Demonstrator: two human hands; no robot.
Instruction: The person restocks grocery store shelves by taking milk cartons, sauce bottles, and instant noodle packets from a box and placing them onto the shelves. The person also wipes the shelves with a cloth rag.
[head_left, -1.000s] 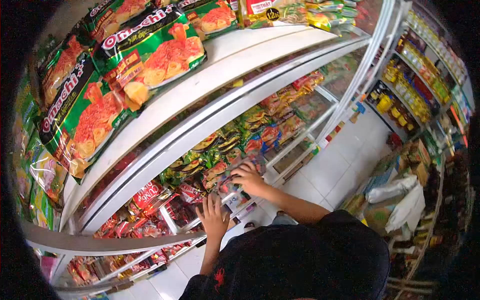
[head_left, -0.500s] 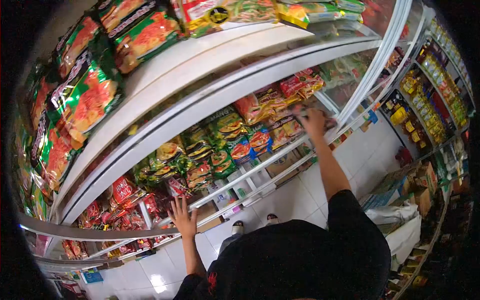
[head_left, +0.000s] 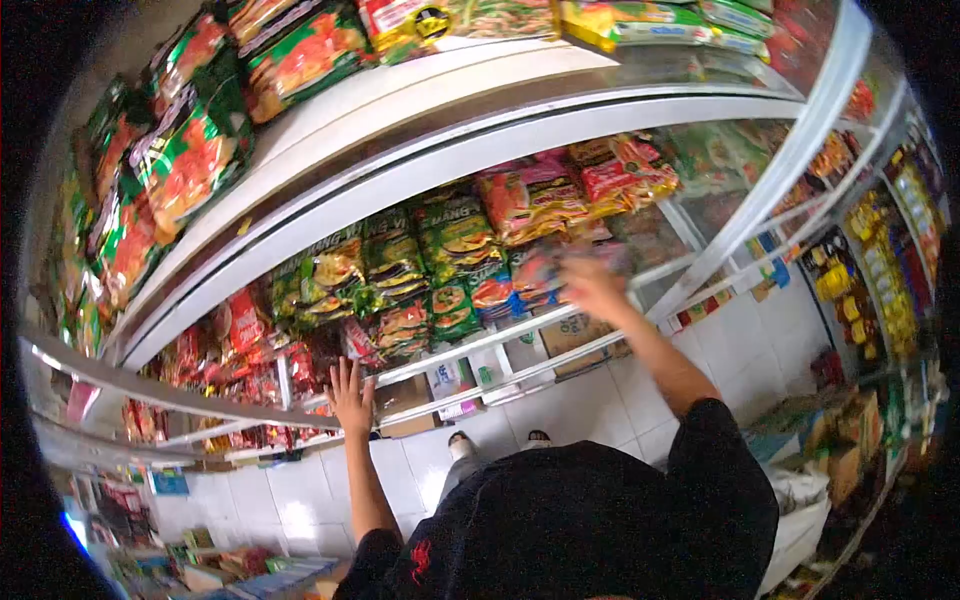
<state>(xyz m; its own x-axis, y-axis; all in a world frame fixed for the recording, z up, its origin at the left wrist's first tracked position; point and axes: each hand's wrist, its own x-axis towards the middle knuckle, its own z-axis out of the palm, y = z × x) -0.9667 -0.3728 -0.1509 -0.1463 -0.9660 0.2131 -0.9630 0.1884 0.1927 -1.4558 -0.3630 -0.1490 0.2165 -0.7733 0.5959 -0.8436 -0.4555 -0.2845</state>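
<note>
My left hand [head_left: 351, 397] rests with its fingers spread at the white front rail [head_left: 405, 372] of a glass-fronted case, holding nothing. Over the packets on the right side of the case is my right hand [head_left: 592, 287], smeared by motion. A blurred red and blue packet [head_left: 537, 270] lies right by its fingers; whether they grip it I cannot tell. Behind that hand are pink and red noodle packets [head_left: 528, 200]. Green and yellow packets [head_left: 455, 232] fill the middle of the case, and red packets [head_left: 242, 325] lie at its left.
Green noodle packets [head_left: 190, 160] stand on the upper white shelf [head_left: 400, 98]. A slanted white frame post [head_left: 790, 165] rises at the right. Hanging yellow packets [head_left: 835, 282], cardboard boxes [head_left: 855, 435] and a white sack [head_left: 800, 520] are farther right. Tiled floor [head_left: 300, 505] shows below.
My right hand has moved left and toward the front rail, over the blue and red packets. My left hand stays by the rail. The whole view has shifted slightly.
</note>
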